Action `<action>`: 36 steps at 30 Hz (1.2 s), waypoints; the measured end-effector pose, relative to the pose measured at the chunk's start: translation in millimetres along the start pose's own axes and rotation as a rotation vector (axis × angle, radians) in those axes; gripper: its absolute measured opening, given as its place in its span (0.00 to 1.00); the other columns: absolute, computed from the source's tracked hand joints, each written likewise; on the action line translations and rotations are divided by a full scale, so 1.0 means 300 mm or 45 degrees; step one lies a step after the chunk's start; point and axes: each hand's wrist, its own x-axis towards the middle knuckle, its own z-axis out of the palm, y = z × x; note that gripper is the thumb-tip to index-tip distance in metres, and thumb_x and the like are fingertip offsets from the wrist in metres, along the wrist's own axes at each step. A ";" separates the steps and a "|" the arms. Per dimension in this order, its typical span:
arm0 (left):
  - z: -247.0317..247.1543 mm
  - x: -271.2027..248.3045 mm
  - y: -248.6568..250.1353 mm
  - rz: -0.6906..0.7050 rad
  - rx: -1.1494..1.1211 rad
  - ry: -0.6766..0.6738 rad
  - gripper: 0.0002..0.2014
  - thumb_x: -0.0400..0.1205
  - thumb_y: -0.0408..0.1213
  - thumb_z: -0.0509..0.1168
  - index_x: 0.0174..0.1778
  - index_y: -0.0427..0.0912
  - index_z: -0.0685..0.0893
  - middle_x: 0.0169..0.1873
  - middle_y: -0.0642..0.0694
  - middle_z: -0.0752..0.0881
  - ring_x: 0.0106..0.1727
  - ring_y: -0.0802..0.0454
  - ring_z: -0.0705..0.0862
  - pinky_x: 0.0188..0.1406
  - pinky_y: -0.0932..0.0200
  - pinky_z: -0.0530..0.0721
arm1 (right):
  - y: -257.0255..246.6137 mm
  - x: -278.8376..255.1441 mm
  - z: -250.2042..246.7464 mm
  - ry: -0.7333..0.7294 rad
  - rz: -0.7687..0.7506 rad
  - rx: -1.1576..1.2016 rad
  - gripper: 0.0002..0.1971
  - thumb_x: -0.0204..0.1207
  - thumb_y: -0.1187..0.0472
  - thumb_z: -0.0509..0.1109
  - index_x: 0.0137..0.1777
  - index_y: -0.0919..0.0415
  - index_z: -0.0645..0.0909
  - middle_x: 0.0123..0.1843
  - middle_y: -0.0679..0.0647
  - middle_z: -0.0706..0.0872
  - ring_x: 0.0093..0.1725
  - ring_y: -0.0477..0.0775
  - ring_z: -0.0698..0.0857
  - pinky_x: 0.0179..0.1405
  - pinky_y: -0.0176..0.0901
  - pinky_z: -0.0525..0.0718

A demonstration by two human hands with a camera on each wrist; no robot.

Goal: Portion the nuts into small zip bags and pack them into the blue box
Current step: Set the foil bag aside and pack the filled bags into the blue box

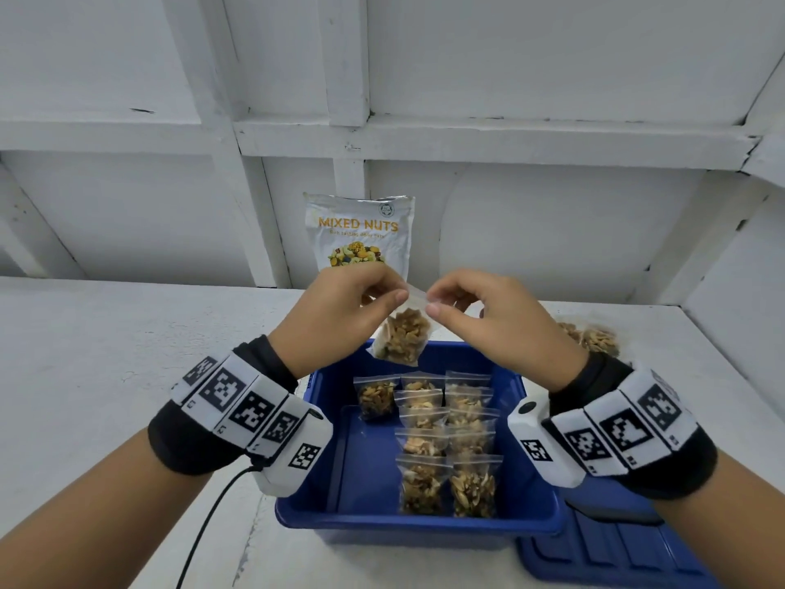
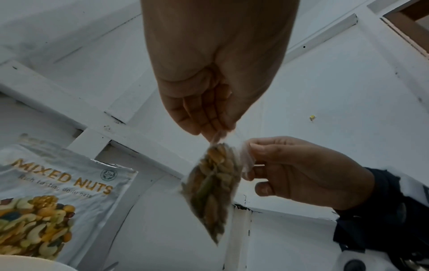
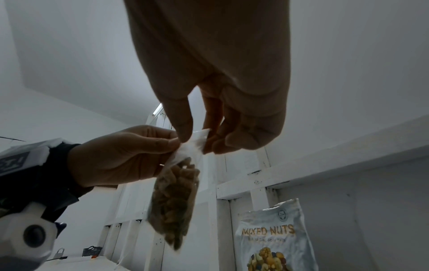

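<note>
A small clear zip bag (image 1: 402, 337) filled with nuts hangs above the far end of the blue box (image 1: 365, 474). My left hand (image 1: 357, 303) pinches the left end of its top strip, and my right hand (image 1: 471, 306) pinches the right end. From the left wrist view the zip bag (image 2: 212, 185) dangles below my left fingertips (image 2: 209, 126), with the right hand (image 2: 297, 170) beside it. In the right wrist view the zip bag (image 3: 176, 199) hangs from the white strip between both hands. Several filled bags (image 1: 446, 440) lie in two rows inside the box.
A white "MIXED NUTS" pouch (image 1: 361, 235) stands against the back wall behind my hands. More filled bags (image 1: 592, 335) lie on the table at the right. The blue lid (image 1: 611, 550) lies at the box's right front. A black cable (image 1: 208, 525) trails from my left wrist.
</note>
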 end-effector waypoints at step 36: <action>0.008 -0.027 0.015 -0.036 -0.285 0.004 0.03 0.76 0.41 0.65 0.43 0.52 0.83 0.38 0.53 0.86 0.41 0.60 0.84 0.45 0.62 0.84 | -0.012 -0.042 0.011 0.139 -0.037 0.027 0.06 0.80 0.64 0.64 0.42 0.54 0.77 0.35 0.40 0.79 0.38 0.31 0.78 0.37 0.21 0.74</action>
